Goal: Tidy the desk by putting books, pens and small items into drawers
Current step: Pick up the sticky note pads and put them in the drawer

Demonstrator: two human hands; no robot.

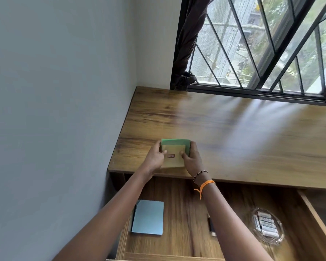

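Observation:
A small stack of books sits near the front left corner of the wooden desk [233, 132]: a tan book [173, 157] with a small label lies on top of a green book [175, 142]. My left hand [154, 157] grips the stack's left side and my right hand [192, 159] grips its right side, thumbs on the tan cover. Below the desk edge a drawer [179, 204] stands pulled out. Inside it lie a light blue notebook [148, 217], a dark pen [211, 226] partly hidden by my right forearm, and a clear dish of batteries [266, 226].
A grey wall runs along the desk's left side. A barred window [262, 46] with a dark curtain [190, 42] stands behind the desk. The drawer's right wall [316, 219] rises at the lower right.

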